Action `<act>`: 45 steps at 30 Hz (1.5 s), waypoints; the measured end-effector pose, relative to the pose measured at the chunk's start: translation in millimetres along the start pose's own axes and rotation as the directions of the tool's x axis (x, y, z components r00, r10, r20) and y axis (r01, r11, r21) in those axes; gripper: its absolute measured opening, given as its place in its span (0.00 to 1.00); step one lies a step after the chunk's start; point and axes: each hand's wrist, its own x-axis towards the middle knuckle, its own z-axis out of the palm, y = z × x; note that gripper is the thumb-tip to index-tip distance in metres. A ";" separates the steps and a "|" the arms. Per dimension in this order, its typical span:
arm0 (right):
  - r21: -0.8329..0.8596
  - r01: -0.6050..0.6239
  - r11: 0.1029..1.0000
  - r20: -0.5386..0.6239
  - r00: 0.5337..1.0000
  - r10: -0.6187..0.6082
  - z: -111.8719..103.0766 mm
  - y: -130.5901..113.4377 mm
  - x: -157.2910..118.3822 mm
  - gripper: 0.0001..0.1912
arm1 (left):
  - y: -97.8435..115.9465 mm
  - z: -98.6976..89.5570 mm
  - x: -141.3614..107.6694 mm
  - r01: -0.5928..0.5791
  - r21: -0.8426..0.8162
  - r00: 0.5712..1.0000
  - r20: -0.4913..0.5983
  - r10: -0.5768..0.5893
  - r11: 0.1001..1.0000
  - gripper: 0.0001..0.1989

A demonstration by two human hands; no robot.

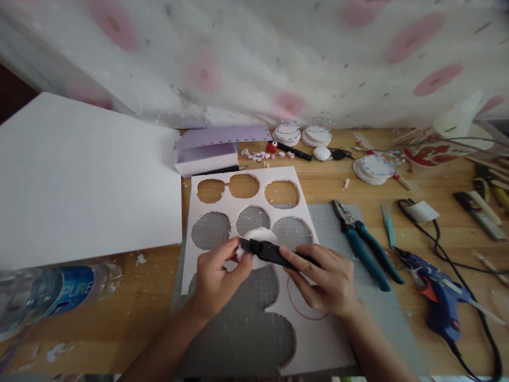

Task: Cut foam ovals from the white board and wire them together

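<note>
My left hand [217, 276] pinches a small white foam-like disc [260, 233] between thumb and fingers. My right hand [328, 276] is wrapped round a black utility knife [276, 254], whose front end lies across the disc beside my left fingertips. The blade's exact contact with the disc's edge is hard to make out. Beneath both hands lies a white foam sheet [322, 345] with several round holes cut through it. A red circle outline [292, 302] is drawn on it, partly covered by my right hand. Under the sheet is a grey cutting mat [238, 334].
Blue-handled pliers [363, 244], teal tweezers [387, 225] and a blue glue gun [441, 302] with its cord lie to the right. Stacks of white discs [374, 168] stand behind, near an open lilac box [207, 158]. At left are a large white board [95, 185] and a water bottle [75, 289].
</note>
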 end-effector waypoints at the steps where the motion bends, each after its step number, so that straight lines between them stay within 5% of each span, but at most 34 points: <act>1: -0.003 0.004 1.000 0.002 1.000 -0.004 -0.6 0.4 0.2 0.20 | -0.2 0.0 -0.3 0.009 -0.014 1.000 0.003 -0.009 1.000 0.04; 39: -0.087 0.047 0.995 -0.064 0.997 -0.053 -4.6 20.4 -6.0 0.22 | 2.6 -3.2 2.4 0.225 -0.230 0.973 0.106 -0.205 0.947 0.12; 42: 0.029 0.000 1.000 -0.142 0.990 0.005 -7.0 23.2 -5.0 0.25 | 4.0 -3.0 5.6 0.234 -0.264 0.972 0.032 -0.234 0.936 0.12; 45: 0.207 -0.182 0.961 -0.232 0.945 0.229 -4.9 19.2 -3.2 0.22 | 3.4 -2.0 6.4 0.175 -0.254 0.981 -0.040 -0.191 0.951 0.10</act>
